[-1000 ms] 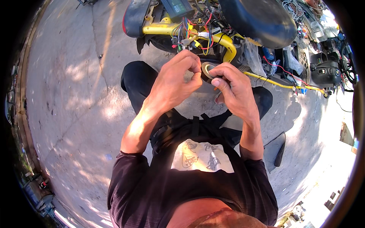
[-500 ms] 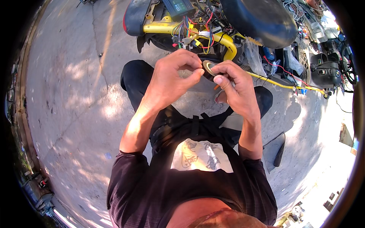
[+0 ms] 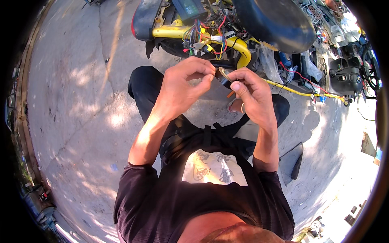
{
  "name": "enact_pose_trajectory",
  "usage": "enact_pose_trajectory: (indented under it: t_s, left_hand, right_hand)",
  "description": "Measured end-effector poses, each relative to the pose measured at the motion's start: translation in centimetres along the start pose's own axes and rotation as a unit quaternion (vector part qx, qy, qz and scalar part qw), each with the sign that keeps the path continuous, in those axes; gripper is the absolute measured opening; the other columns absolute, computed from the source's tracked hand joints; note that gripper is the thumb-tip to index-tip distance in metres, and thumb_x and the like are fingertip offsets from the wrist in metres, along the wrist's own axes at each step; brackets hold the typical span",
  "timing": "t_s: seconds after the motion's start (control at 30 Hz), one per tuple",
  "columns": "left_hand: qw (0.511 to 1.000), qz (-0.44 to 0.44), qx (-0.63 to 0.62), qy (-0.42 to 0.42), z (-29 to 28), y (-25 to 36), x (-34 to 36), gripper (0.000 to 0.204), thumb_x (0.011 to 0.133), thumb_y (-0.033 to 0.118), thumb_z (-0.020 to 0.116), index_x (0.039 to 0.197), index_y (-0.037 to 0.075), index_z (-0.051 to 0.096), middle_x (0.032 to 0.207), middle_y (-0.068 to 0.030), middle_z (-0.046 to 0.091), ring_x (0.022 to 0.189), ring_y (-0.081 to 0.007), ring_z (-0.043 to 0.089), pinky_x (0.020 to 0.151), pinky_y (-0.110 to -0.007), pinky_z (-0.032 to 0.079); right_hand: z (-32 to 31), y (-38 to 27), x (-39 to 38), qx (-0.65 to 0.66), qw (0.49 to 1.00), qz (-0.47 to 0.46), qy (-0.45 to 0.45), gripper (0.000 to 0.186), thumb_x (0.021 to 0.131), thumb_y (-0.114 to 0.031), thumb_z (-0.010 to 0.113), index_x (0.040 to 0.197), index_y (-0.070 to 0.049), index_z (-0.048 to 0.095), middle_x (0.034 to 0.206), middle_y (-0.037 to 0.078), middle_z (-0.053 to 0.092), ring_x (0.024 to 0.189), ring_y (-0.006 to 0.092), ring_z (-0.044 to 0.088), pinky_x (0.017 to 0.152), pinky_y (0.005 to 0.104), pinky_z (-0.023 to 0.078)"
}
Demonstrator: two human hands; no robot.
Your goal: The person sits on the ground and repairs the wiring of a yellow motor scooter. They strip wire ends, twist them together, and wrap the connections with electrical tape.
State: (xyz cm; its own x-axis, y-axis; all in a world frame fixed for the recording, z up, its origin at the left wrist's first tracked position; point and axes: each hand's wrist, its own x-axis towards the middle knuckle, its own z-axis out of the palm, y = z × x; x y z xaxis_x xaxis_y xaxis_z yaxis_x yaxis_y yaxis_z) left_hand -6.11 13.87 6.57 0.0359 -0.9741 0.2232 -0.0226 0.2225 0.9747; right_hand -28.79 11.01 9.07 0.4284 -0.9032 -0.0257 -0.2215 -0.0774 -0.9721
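Note:
A small roll of tape (image 3: 224, 74), dark outside with a pale core ring, is held in my right hand (image 3: 252, 91) between thumb and fingers. Close by its left edge is my left hand (image 3: 184, 84), thumb and forefinger brought together in a pinch. What lies between those fingertips is too small to make out. Just beyond both hands a bundle of colored wires (image 3: 198, 35) with plugs spills over the yellow frame tube (image 3: 172, 31) of a scooter.
A black seat (image 3: 275, 24) rises above the frame. The grey box (image 3: 189, 10) sits among the wiring. At the right are clear plastic bags (image 3: 269, 62), a red cable, and a black case-like unit (image 3: 345, 77). A dark strip (image 3: 298, 162) lies on the concrete floor (image 3: 85, 105).
The tape roll has tilted to a more edge-on angle in my right hand. My left fingertips remain pinched and sit slightly away from its edge.

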Motion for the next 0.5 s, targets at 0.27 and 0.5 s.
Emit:
enact_pose_trajectory:
  t_s: [0.27, 0.5]
  left_hand:
    - [0.984, 0.079, 0.162, 0.006, 0.7, 1.2, -0.2, 0.014, 0.089, -0.003, 0.078, 0.102, -0.002, 0.071, 0.114, -0.0103, 0.074, 0.097, -0.027, 0.077, 0.081, -0.037, 0.062]
    - [0.959, 0.11, 0.259, 0.015, 1.1, 1.2, -0.1, 0.018, 0.085, -0.005, 0.076, 0.095, 0.003, 0.063, 0.116, -0.0074, 0.07, 0.095, -0.0277, 0.073, 0.079, -0.036, 0.059]
  right_hand:
    - [0.3, -0.2, 0.2, -0.043, 0.999, -0.027, 0.018, 0.018, 0.099, -0.002, 0.074, 0.116, 0.001, 0.071, 0.1, 0.007, 0.069, 0.083, 0.0132, 0.065, 0.076, 0.0295, 0.051]
    - [0.9, -1.0, 0.7, -0.145, 0.983, -0.112, 0.011, 0.018, 0.096, 0.0, 0.074, 0.113, 0.0, 0.07, 0.101, 0.011, 0.068, 0.086, 0.0279, 0.071, 0.078, 0.0365, 0.054]
